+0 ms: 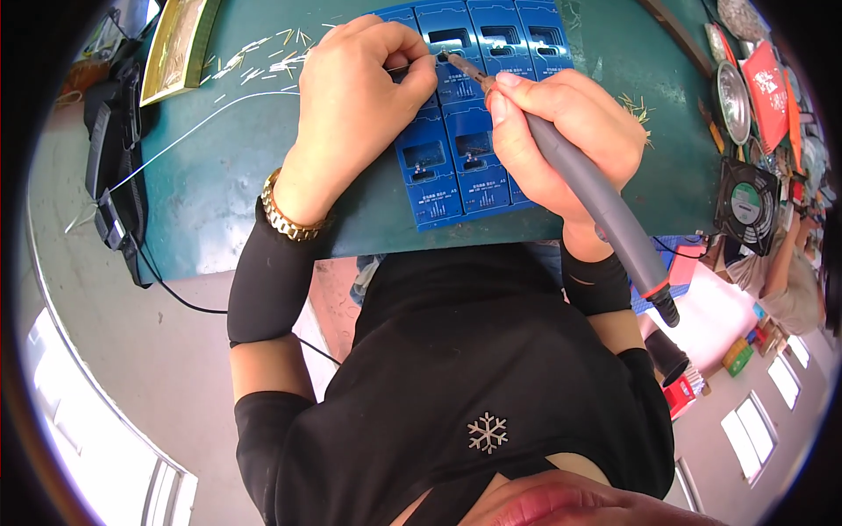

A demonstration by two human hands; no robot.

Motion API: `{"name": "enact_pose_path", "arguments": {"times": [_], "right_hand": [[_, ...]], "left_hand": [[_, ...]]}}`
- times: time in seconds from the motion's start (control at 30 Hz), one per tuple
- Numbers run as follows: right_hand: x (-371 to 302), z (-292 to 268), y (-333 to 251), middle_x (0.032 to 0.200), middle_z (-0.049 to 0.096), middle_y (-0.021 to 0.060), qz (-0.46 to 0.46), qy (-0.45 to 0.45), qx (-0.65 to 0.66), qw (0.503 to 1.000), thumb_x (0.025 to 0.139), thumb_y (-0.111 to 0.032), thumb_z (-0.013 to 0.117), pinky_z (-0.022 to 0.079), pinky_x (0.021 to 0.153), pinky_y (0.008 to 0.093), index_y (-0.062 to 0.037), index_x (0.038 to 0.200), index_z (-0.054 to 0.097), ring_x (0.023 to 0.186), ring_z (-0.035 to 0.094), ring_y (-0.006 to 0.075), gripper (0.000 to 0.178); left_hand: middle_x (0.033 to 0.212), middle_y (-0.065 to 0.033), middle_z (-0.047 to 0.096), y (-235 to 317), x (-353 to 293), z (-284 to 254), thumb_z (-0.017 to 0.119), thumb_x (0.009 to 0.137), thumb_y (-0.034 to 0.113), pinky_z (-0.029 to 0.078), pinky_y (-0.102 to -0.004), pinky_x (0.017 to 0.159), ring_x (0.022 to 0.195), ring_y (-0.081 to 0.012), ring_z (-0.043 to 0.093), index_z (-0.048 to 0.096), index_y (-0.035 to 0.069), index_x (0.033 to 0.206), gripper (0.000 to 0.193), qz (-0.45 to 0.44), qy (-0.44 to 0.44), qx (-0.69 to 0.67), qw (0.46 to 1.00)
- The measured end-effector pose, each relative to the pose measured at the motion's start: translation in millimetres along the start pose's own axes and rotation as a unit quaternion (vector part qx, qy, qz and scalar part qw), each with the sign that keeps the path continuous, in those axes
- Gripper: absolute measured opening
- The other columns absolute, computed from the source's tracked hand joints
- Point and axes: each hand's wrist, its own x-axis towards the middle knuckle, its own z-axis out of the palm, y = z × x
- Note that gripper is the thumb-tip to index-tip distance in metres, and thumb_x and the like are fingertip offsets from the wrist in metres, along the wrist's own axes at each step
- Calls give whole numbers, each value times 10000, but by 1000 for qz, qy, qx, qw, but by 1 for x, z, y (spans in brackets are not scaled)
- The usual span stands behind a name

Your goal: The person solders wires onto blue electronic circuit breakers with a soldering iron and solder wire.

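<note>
Spreading beneath both hands, a green table (219, 188) carries a panel of blue circuit boards (465, 110), which lies flat near the table's front edge, its boards set in two rows with rectangular cutouts. A shallow wooden tray (203, 44) sits well apart at the far left. Slanting over the panel is a grey soldering iron (596, 193), gripped like a pen in the closed fingers of the right hand (570, 131). The left hand (364, 83) hovers over or rests on the panel's left side, thumb and forefinger pinched on a thin pale wire (259, 94), probably solder, that trails away leftward across the table. Smaller again are the cut slivers (288, 66) strewn beyond the left wrist. Smallest is the iron's tip (460, 63), meeting or nearly meeting the wire's end at a cutout in the upper row; contact is too fine to tell. Soldering looks to be under way at that one spot. Small parts show in several other cutouts, but finished joints cannot be told from bare ones, so how many boards are left stays unclear.
</note>
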Motion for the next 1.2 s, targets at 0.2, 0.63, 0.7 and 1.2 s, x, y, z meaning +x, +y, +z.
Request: {"name": "enact_pose_path", "arguments": {"times": [0.2,0.63,0.7,1.2], "right_hand": [[1,0,1,734,677,85,24,60,30,997,737,-40,817,521,571,244,-8,915,714,624,662,171,209],[-3,6,-4,1016,704,26,224,64,251,940,873,10,699,533,788,227,-78,1177,692,858,644,83,317],[-5,6,-3,1007,696,21,234,57,257,936,854,18,712,530,777,225,-74,1182,689,852,636,78,342],[7,-22,20,783,693,67,19,0,54,998,763,13,779,507,600,228,-30,1050,723,692,653,129,296]], "left_hand": [[730,-59,620,1,0,-9,754,780,114,500,-328,626,664,-226,609,704,70,812,74,18,-19,-5,1000],[772,-3,641,26,-10,1,888,676,149,505,-248,564,632,-125,609,570,93,881,382,125,29,-204,971],[772,-10,643,26,-8,-2,882,678,133,504,-253,560,629,-133,611,581,89,859,354,136,30,-192,971],[720,-2,622,-12,-32,-32,707,811,-22,408,-188,513,570,-43,513,702,43,855,79,-42,27,-98,994]]}}
